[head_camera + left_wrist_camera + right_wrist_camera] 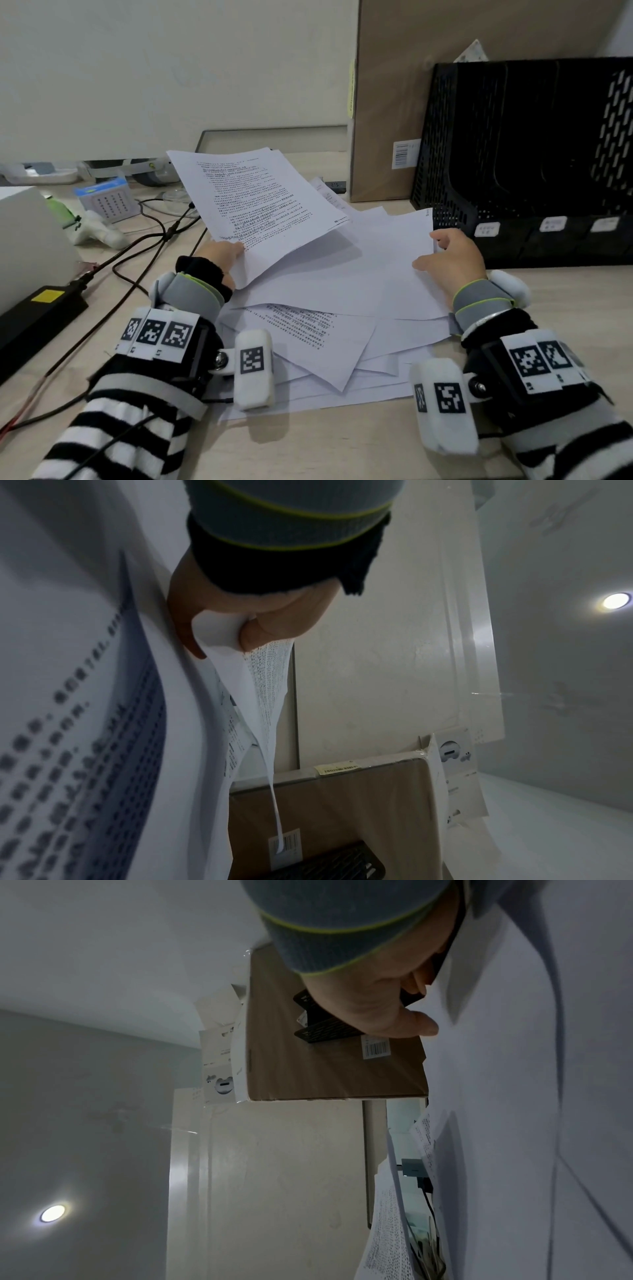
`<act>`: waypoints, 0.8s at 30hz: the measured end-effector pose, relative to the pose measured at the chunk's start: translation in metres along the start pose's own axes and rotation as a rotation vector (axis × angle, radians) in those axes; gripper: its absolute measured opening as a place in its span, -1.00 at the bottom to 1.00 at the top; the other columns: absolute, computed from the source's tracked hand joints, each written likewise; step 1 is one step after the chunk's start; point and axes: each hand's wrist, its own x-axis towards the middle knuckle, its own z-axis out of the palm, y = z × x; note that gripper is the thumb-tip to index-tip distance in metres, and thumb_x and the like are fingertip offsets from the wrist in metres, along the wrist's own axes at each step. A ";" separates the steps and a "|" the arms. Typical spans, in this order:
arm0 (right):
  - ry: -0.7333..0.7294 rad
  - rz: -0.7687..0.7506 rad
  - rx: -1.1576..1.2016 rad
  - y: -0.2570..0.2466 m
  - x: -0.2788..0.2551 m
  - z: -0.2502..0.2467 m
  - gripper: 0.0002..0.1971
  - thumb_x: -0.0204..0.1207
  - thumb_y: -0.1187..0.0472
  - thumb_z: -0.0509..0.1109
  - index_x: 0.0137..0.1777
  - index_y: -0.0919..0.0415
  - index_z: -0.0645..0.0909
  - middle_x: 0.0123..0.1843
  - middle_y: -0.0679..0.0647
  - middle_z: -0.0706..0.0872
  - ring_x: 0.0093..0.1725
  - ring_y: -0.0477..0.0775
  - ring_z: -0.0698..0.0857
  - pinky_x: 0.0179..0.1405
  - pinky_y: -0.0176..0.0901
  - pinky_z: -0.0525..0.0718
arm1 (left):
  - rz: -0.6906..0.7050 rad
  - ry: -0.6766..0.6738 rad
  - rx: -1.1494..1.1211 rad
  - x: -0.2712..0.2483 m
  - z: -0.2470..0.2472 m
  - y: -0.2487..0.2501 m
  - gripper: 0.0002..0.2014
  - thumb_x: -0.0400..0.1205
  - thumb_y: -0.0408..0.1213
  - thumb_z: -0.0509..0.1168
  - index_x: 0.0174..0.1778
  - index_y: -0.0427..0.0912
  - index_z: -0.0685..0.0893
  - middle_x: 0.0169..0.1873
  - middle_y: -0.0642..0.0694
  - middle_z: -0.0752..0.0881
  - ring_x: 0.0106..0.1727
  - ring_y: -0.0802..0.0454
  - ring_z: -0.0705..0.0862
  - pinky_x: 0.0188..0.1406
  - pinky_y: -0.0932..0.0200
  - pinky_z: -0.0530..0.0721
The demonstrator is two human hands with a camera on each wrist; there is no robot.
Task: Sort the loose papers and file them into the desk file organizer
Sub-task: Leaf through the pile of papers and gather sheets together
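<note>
A messy pile of loose white papers point(329, 308) lies spread on the wooden desk in the head view. My left hand point(222, 255) pinches the near corner of a printed sheet point(260, 209) and holds it lifted and tilted above the pile; the left wrist view shows thumb and fingers point(253, 634) pinching that sheet point(267, 696). My right hand point(448, 255) rests on the right edge of a blank sheet point(394, 267), fingers curled over its far edge. The black mesh file organizer point(520, 154) stands at the right rear, just beyond the right hand.
A tall cardboard box point(387, 113) leans against the wall left of the organizer. Black cables point(150, 236), a power brick point(41, 308), a white box point(24, 240) and small items crowd the desk's left side. Bare wooden desk point(325, 442) lies in front of the pile.
</note>
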 end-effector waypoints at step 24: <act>0.106 -0.041 0.511 -0.001 0.001 0.003 -0.83 0.32 0.29 0.35 -0.25 0.45 0.62 -0.35 0.09 0.61 -0.24 0.06 0.50 -0.27 -0.07 0.52 | -0.065 -0.026 -0.228 0.010 -0.001 -0.002 -0.56 0.68 -0.26 0.25 0.50 -0.24 0.43 0.37 -0.23 0.60 0.34 -0.25 0.59 0.41 -0.17 0.51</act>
